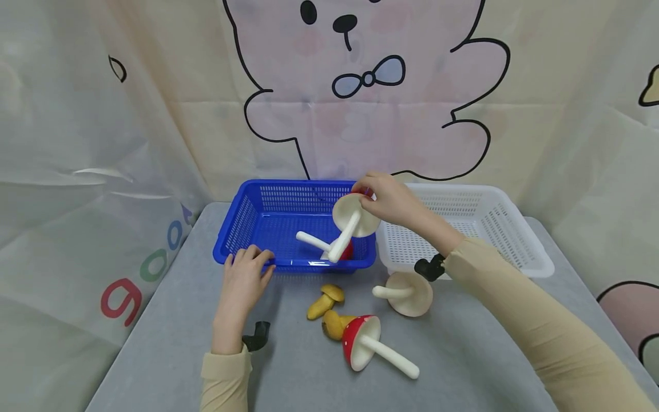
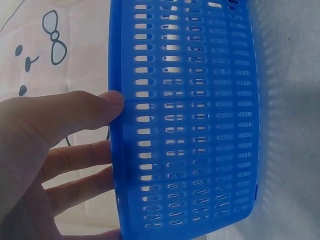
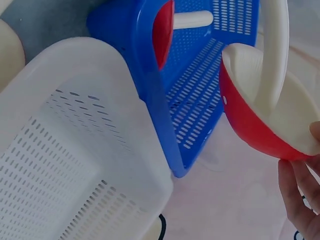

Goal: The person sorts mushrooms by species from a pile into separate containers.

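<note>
My right hand (image 1: 391, 197) pinches the cap edge of a red toy mushroom (image 1: 342, 212) above the blue basket (image 1: 288, 266). Its pale underside and white stem face the viewer, and the right wrist view shows the red outside of the cap (image 3: 250, 122). At the basket's near left, my left hand (image 1: 244, 286) grips the rim, thumb outside and fingers over it. In the left wrist view the thumb (image 2: 112, 104) presses on that rim. Inside the basket lies another red mushroom with a white stem (image 1: 311, 240), partly hidden behind the held one.
A white basket (image 1: 538, 257) stands right of the blue one, close against it. In front lie a mushroom with a pale underside (image 1: 419, 297), two yellow mushrooms (image 1: 320, 308) and a red spotted mushroom (image 1: 355, 343). A printed curtain (image 1: 360, 137) hangs behind the table.
</note>
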`<move>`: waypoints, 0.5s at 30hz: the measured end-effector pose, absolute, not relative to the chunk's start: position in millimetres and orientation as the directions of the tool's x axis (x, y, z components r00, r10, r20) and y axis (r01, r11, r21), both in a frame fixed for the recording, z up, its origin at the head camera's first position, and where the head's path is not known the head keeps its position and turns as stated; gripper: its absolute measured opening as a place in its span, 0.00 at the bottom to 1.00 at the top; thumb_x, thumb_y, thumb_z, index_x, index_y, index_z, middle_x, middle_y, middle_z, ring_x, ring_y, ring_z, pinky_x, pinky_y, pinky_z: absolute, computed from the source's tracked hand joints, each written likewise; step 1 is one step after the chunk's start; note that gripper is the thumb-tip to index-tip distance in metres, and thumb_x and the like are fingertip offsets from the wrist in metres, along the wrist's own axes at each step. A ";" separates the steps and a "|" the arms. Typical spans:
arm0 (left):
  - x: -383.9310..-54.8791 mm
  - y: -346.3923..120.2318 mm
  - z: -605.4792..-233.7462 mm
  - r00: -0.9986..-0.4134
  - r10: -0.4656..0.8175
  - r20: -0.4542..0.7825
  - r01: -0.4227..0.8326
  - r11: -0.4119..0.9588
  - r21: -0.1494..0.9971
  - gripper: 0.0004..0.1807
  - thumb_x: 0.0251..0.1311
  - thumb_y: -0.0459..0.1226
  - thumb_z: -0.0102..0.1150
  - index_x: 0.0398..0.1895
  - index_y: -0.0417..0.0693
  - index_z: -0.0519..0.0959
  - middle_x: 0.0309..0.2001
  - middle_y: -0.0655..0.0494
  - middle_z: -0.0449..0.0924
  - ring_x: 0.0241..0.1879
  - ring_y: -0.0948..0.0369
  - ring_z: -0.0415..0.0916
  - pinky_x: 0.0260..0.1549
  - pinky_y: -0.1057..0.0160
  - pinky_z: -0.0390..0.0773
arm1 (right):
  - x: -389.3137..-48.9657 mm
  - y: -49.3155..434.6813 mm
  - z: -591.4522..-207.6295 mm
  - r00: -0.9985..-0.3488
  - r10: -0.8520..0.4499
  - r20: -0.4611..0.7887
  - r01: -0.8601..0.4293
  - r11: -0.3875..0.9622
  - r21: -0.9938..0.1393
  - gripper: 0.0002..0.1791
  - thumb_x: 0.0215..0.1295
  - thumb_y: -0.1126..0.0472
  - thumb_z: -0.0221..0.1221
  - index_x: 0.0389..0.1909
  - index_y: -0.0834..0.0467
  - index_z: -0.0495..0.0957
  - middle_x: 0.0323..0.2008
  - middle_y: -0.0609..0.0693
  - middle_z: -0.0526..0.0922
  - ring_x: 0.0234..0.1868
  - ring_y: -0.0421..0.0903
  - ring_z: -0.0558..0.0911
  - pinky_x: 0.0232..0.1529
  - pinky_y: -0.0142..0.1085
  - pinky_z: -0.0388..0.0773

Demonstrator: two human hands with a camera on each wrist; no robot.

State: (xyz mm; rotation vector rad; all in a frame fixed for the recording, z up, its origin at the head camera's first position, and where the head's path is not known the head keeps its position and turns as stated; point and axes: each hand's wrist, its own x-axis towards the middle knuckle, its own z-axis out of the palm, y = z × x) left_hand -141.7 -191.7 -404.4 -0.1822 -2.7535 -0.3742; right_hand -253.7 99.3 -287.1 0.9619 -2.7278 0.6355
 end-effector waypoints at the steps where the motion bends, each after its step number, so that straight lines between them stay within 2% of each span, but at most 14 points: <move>1: -141.7 -192.1 -404.6 -0.929 0.079 0.361 0.172 0.957 0.235 0.09 0.58 0.39 0.65 0.42 0.50 0.83 0.38 0.51 0.78 0.45 0.48 0.75 0.58 0.30 0.64 | -256.9 97.7 -288.8 -0.778 -0.551 0.301 -0.628 0.704 -0.332 0.10 0.62 0.65 0.58 0.43 0.61 0.82 0.38 0.55 0.82 0.39 0.51 0.80 0.38 0.41 0.79; 15: -142.6 -194.6 -403.1 -0.940 0.072 0.334 0.165 0.952 0.258 0.09 0.60 0.40 0.64 0.43 0.52 0.83 0.38 0.53 0.77 0.47 0.49 0.74 0.59 0.30 0.63 | -299.0 80.8 -318.6 -0.860 -0.431 0.273 -0.501 0.815 -0.292 0.13 0.60 0.65 0.56 0.44 0.62 0.81 0.38 0.57 0.81 0.37 0.52 0.78 0.37 0.44 0.77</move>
